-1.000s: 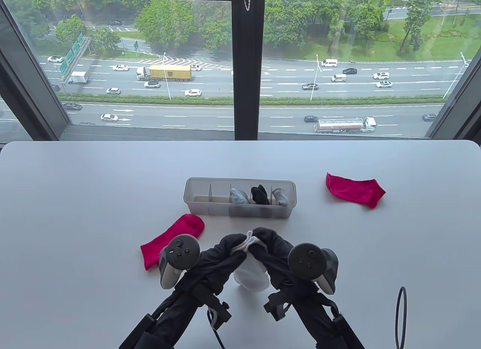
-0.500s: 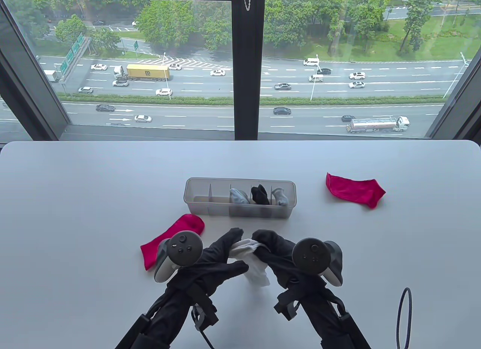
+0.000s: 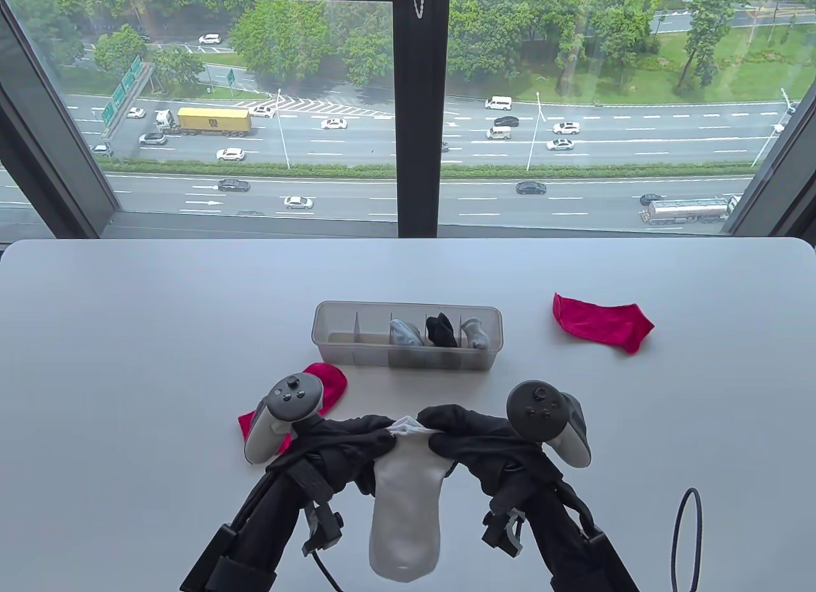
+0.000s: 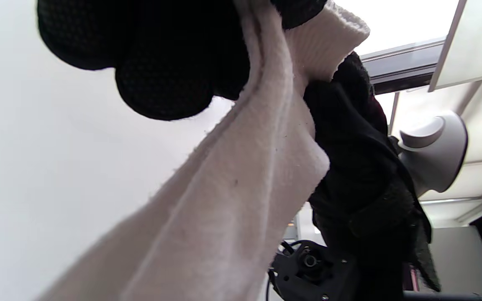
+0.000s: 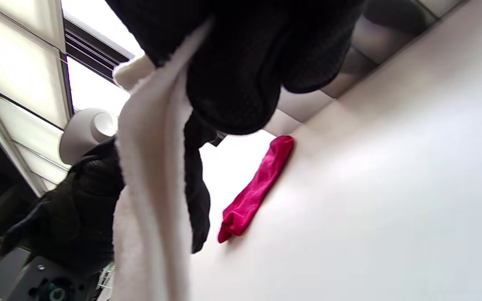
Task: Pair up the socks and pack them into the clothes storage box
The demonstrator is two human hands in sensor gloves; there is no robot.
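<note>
While the table [image 3: 127, 311] spreads wide, a divided box [image 3: 406, 335] sits beyond both hands. Left hand [image 3: 354, 442] and right hand [image 3: 468, 439] pinch a hanging white sock [image 3: 406, 509] by its cuff between them.

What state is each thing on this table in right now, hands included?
White socks: hanging, held up by the cuff.
Left hand: fingers pinching the cuff.
Right hand: fingers pinching the cuff.
Storage box: open, three right compartments filled, the left ones empty.
Near red sock: flat, partly under the left hand.
Far red sock: flat, alone.
</note>
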